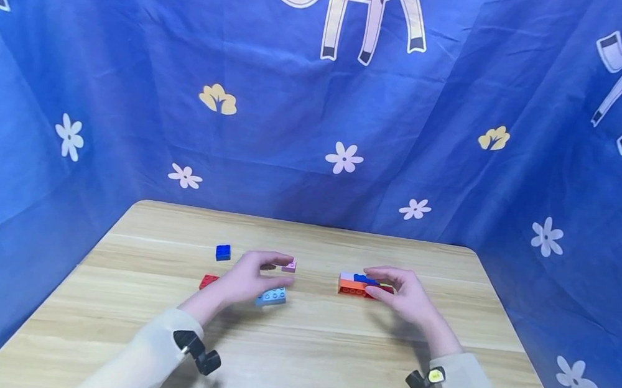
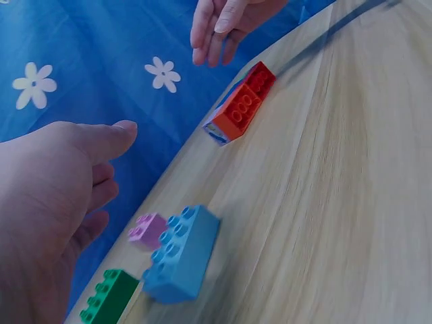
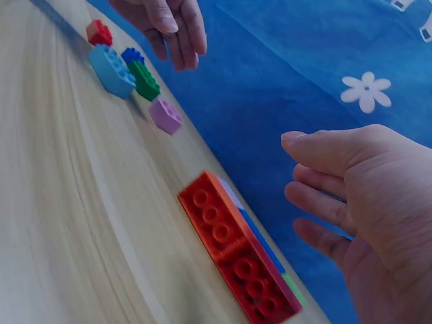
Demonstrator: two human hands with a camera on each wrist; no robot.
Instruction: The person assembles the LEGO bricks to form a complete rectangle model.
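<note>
My left hand (image 1: 251, 277) hovers with loosely bent fingers and holds nothing. Under and beside it lie a light blue brick (image 1: 274, 296) with studs up, a small pink brick (image 1: 289, 267) and a green brick (image 2: 111, 297), mostly hidden by the hand in the head view. My right hand (image 1: 405, 297), also holding nothing, is over a joined block of toy bricks (image 1: 352, 288). This block lies on its side, the hollow undersides of its orange brick (image 3: 214, 214) and red brick (image 3: 260, 287) facing out. Lavender, blue and yellow-green pieces show along its far side.
A dark blue brick (image 1: 223, 252) sits farther back on the left. Partly behind the left wrist is a red brick (image 1: 208, 281). The wooden table (image 1: 295, 355) meets a blue patterned curtain (image 1: 284, 185) at the back and sides. Each wrist carries a small black camera.
</note>
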